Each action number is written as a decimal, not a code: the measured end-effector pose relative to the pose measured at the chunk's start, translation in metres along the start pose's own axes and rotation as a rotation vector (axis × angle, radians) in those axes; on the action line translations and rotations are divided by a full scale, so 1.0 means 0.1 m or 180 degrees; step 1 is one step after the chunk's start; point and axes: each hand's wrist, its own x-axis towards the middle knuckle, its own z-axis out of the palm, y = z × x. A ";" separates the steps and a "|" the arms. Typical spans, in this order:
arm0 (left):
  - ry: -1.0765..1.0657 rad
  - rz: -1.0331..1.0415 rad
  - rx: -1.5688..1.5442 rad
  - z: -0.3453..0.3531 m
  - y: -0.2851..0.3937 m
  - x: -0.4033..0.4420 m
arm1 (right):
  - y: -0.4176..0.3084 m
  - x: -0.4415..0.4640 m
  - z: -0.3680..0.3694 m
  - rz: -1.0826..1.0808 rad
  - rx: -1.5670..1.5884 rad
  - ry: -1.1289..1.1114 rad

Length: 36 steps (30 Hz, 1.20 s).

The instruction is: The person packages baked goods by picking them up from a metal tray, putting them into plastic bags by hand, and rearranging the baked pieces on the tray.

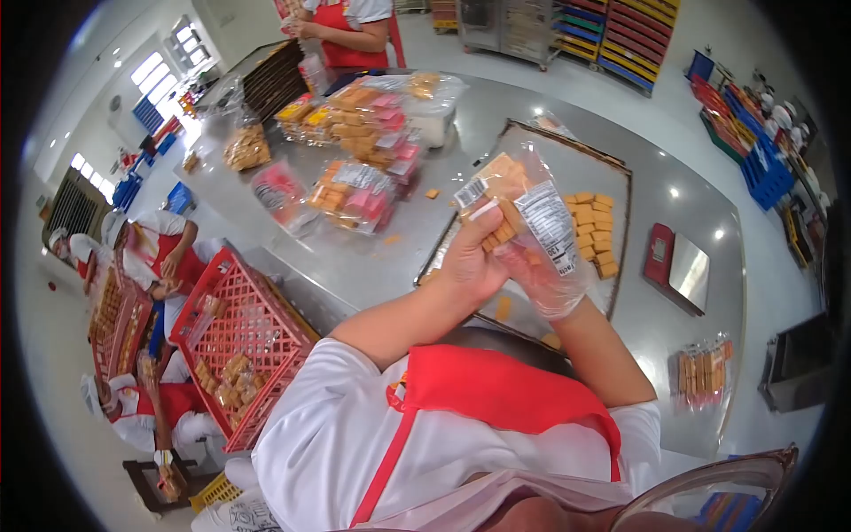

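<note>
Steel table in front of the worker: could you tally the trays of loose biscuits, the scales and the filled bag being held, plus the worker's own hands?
Tray of loose biscuits: 1
Red-and-silver scale: 1
Held filled bag: 1
Hands (left hand, right hand): 2
Total: 5

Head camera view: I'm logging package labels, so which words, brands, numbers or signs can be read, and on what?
"130": on the white label of the held bag.
"acts": same label, near the number; probably the end of "Facts".
Too small or blurred to read: the label's remaining print, any digits by the barcode, the labels on the piled bags and the apron badge. No brand is legible.
</note>
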 end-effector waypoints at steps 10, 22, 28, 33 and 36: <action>-0.0389 0.0055 0.0274 -0.05 -0.23 -0.04 | 0.14 0.13 0.00 0.0365 0.0658 -0.0031; -0.1249 -0.1189 0.1497 -0.70 0.30 -0.22 | 0.07 -0.14 -0.11 0.0785 0.1124 -0.0747; -0.0233 -0.1544 0.2976 -0.65 0.28 -0.55 | -0.08 -0.16 -0.32 0.1416 0.0316 -0.2136; -0.0085 -0.1553 0.3127 -0.66 0.20 -0.66 | -0.13 -0.43 -0.20 0.2162 0.1706 -0.1350; -0.0031 -0.1639 0.3308 -0.66 0.19 -0.68 | -0.17 -0.54 -0.13 0.2635 0.2599 -0.1049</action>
